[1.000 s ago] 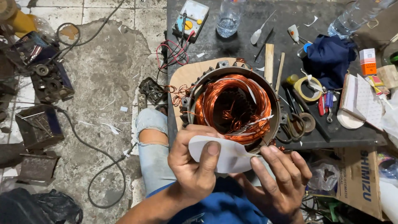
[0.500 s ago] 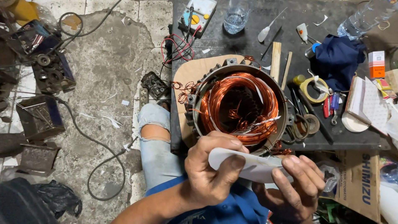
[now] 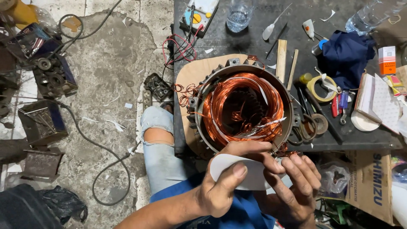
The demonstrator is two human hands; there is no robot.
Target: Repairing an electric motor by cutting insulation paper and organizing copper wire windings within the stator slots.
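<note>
Workbench [image 3: 237, 42], dark and cluttered, filled the upper right; cracked concrete floor [image 3: 106, 63] with cables and scrap metal was on the left. Motor stator [image 3: 203, 123] sat on a cardboard sheet [image 3: 190, 76] at the near edge of the bench, open end up, copper windings [image 3: 220, 110] looped inside the bore, loose wire ends sticking out on its left side.

Blue cloth [image 3: 343, 55], multimeter [image 3: 199, 15] and yellow tape roll [image 3: 320, 87] lay farther back or to the right, all apart from the hands.

White paper piece [image 3: 254, 180] was held just below the stator's near rim, over the person's lap. Left hand [image 3: 222, 191] was closed on it, thumb pressed flat on its face, fingers curled over its top edge and touching the windings. Right hand [image 3: 292, 186] supported the paper's right end from beneath, fingers half bent and partly spread; how firmly it gripped could not be told.

Step in hand, as a judgement: insulating paper was being shaped or lined up at the coil edge, not yet seated in the stator. A next move would call for a steady two-hand hold and a careful slide past the thin copper strands, without snagging or bending them.
</note>
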